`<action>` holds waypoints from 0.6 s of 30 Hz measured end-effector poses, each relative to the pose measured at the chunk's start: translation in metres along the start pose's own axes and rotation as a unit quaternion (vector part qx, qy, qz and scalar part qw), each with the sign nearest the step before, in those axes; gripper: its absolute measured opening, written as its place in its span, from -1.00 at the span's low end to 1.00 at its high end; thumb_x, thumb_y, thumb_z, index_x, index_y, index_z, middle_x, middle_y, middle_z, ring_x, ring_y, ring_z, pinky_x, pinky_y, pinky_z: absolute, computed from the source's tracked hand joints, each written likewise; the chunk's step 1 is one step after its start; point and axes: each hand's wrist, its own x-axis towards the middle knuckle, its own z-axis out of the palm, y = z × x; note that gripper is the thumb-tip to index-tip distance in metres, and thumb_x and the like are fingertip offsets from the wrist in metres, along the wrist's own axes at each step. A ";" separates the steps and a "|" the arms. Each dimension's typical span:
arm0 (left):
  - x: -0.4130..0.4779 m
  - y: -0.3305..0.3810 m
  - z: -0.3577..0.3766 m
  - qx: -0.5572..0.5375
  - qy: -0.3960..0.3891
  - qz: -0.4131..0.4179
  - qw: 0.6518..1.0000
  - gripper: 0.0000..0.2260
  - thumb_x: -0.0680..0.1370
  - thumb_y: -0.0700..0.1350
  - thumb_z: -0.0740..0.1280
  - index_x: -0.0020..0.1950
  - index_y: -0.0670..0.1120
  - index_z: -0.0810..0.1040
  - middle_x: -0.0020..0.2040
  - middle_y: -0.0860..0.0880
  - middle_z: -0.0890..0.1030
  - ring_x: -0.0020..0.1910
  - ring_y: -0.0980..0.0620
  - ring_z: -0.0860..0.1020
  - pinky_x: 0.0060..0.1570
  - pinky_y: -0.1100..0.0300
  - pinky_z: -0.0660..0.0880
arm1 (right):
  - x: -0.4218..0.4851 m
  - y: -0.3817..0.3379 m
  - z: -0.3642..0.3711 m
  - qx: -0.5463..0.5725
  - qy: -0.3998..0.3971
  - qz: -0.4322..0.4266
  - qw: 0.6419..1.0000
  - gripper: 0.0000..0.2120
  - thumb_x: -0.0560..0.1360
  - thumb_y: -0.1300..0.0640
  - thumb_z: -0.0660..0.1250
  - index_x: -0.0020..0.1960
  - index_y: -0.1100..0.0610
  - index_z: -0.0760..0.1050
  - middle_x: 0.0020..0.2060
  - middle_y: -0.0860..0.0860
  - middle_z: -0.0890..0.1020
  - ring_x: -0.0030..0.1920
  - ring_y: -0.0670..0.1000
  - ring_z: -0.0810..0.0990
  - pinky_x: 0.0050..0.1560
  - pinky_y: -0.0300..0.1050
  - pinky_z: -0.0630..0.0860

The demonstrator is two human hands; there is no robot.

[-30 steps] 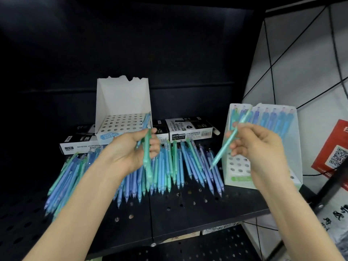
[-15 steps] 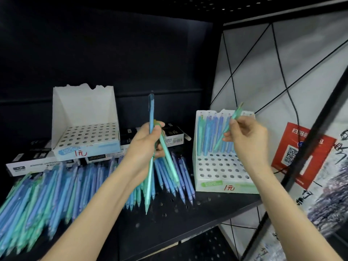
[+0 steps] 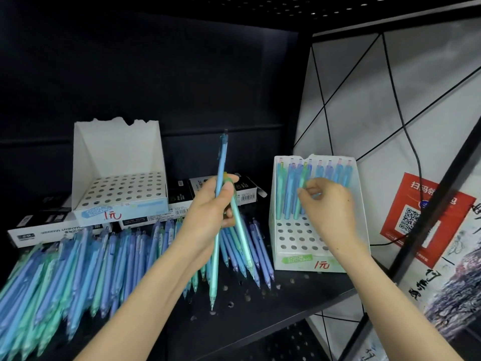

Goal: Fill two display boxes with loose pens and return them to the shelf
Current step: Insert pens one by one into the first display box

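Two white display boxes with hole grids stand on the black shelf (image 3: 299,298). The left box (image 3: 119,201) holds no pens. The right box (image 3: 291,235) has blue and green pens standing in its back rows. My right hand (image 3: 328,204) pinches a green pen (image 3: 302,188) that stands upright in the right box. My left hand (image 3: 213,207) grips two pens: a long teal-blue one (image 3: 217,243) held nearly upright and a pale green one (image 3: 240,235) slanting down to the right. A heap of loose blue and green pens (image 3: 86,267) lies across the shelf.
Black-and-white marker cartons (image 3: 41,227) lie behind the loose pens and under the left box. A black frame post (image 3: 437,204), a hanging cable and a red QR poster (image 3: 419,220) are at the right. A lower perforated shelf (image 3: 281,342) shows below.
My right hand has lowered its green pen into the right box's back rows. My left hand keeps its two pens at about the same spot. The view has shifted slightly.
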 end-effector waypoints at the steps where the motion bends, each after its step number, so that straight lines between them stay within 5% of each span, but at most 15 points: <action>1: 0.000 -0.001 0.000 0.001 -0.004 0.001 1.000 -0.81 0.62 -0.10 0.16 0.15 -0.03 0.52 -0.29 0.03 0.35 -0.38 0.13 0.33 -0.47 0.38 0.37 | -0.005 -0.004 -0.003 -0.013 0.034 -0.007 0.999 -0.83 0.50 0.14 0.32 -0.03 0.23 0.57 -0.18 0.06 0.65 -0.26 0.09 0.57 -0.16 0.00 0.54; 3: -0.001 -0.001 0.000 -0.003 -0.010 0.003 1.000 -0.82 0.62 -0.10 0.17 0.14 -0.02 0.53 -0.32 0.06 0.37 -0.39 0.14 0.34 -0.47 0.38 0.37 | -0.021 -0.020 -0.013 0.026 0.067 -0.029 0.997 -0.81 0.48 0.02 0.35 0.00 0.10 0.59 -0.22 -0.08 0.64 -0.30 -0.07 0.55 -0.18 -0.10 0.52; 7: -0.003 0.000 0.002 0.007 -0.024 0.011 1.000 -0.83 0.61 -0.07 0.18 0.11 0.03 0.54 -0.33 0.04 0.37 -0.42 0.18 0.37 -0.42 0.37 0.42 | -0.050 -0.058 -0.017 0.157 -0.207 -0.007 0.966 -0.86 0.39 -0.10 0.40 -0.21 -0.06 0.63 -0.35 -0.12 0.65 -0.30 -0.20 0.57 -0.26 -0.33 0.52; 10: -0.005 -0.002 0.002 0.023 -0.023 0.017 0.999 -0.83 0.60 -0.06 0.19 0.12 0.03 0.53 -0.27 0.05 0.42 -0.43 0.22 0.38 -0.42 0.40 0.41 | -0.055 -0.065 -0.010 0.211 -0.292 0.031 0.932 -0.89 0.41 0.00 0.43 -0.22 0.01 0.65 -0.41 -0.05 0.62 -0.45 -0.20 0.49 -0.41 -0.32 0.46; 15: -0.004 -0.003 0.003 -0.012 -0.037 0.015 0.999 -0.78 0.63 -0.11 0.14 0.19 -0.08 0.49 -0.28 0.02 0.43 -0.44 0.19 0.36 -0.50 0.37 0.31 | -0.048 -0.052 -0.021 0.244 -0.290 0.094 0.921 -0.88 0.43 0.09 0.42 -0.23 0.13 0.62 -0.48 0.02 0.57 -0.54 -0.10 0.45 -0.46 -0.28 0.42; 18: -0.002 -0.004 0.001 -0.052 -0.026 -0.008 0.998 -0.76 0.63 -0.13 0.12 0.22 -0.15 0.47 -0.30 0.01 0.40 -0.47 0.17 0.31 -0.54 0.35 0.24 | -0.031 -0.033 -0.040 0.223 -0.173 0.103 0.954 -0.87 0.45 0.09 0.39 -0.21 0.14 0.57 -0.46 0.05 0.61 -0.53 -0.06 0.51 -0.53 -0.33 0.37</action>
